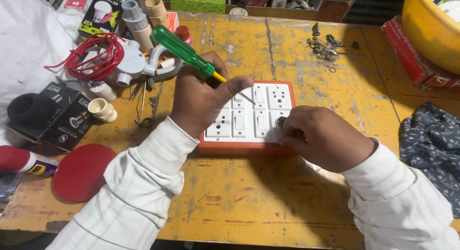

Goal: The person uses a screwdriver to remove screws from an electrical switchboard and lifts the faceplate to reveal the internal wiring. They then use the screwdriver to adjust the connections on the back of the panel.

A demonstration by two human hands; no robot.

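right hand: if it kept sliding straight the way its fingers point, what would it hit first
The right hand points left along the white switch plate. The first thing in that line looks like the left hand holding the green screwdriver, though depth is unclear.

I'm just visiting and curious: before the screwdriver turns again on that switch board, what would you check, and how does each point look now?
1. Left hand grips screwdriver: ok.
2. Tip on the board: ok; seated in a screw: cannot tell.
3. Right hand steadies the board's corner: ok.
4. Board flat on table: ok.
5. Right fingers clear of the tip: ok.
6. Spare screws within reach: ok.
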